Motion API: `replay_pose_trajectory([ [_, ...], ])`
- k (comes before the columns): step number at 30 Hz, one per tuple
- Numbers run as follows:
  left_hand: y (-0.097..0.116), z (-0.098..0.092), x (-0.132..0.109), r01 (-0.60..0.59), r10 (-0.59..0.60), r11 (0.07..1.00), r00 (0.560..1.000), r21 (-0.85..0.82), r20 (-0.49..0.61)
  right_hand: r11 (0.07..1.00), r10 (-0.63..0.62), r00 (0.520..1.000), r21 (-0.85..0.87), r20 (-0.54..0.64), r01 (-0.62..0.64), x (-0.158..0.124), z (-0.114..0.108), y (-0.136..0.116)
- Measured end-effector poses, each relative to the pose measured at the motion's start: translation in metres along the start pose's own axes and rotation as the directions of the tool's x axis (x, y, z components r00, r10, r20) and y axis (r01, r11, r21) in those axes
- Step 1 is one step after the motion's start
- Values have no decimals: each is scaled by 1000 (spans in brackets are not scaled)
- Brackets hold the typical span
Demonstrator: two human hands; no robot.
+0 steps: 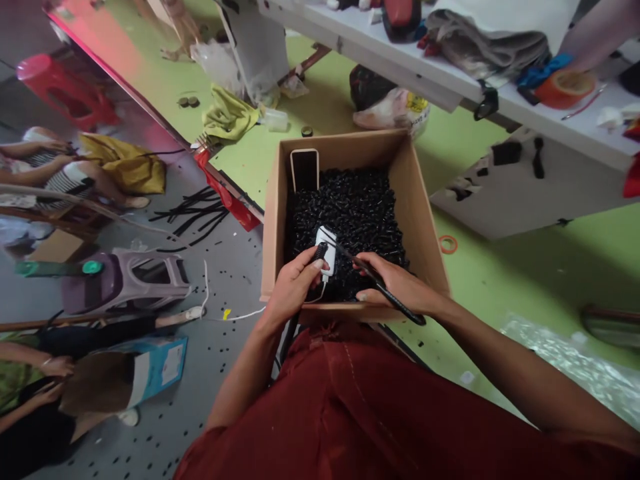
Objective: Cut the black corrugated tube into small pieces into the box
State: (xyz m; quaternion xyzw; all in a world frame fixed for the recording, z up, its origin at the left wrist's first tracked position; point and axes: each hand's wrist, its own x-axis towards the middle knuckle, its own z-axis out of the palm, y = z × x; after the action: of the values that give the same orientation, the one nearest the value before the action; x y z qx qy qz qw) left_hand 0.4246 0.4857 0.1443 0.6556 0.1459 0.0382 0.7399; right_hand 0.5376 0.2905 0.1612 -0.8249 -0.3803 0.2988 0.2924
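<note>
as left fingers (pixel 311 265) pinch white adapter (pixel 326 245) | right fingers (pixel 373 261) wrap black rod (pixel 403 308)

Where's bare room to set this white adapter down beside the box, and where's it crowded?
Bare green surface lies right of the cardboard box, bordered by its wall, the white shelf and an orange ring. Crowded: inside the box, black pieces pack around your left hand, right hand and the white adapter.
</note>
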Motion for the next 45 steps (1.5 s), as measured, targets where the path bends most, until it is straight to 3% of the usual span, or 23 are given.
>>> replay_pose_trajectory([
  [9,5,23,3,58,-53,943,998,328,-24,992,-44,995,-112,92,54,-3,-8,20],
  [14,4,31,7,31,-18,867,999,497,-31,987,-63,992,-138,113,79,-1,-9,28],
  [22,5,32,9,10,5,775,1000,632,-21,995,-54,983,-77,173,68,5,-7,32],
  [26,3,34,9,-47,70,728,998,684,-6,998,-46,980,-38,195,54,7,-8,30],
  [34,-2,40,13,-103,133,640,991,762,22,998,-49,994,-32,102,53,4,-7,35],
  [45,4,59,39,-17,-2,640,1000,769,24,998,-7,1000,-65,-2,7,-1,-11,52],
])
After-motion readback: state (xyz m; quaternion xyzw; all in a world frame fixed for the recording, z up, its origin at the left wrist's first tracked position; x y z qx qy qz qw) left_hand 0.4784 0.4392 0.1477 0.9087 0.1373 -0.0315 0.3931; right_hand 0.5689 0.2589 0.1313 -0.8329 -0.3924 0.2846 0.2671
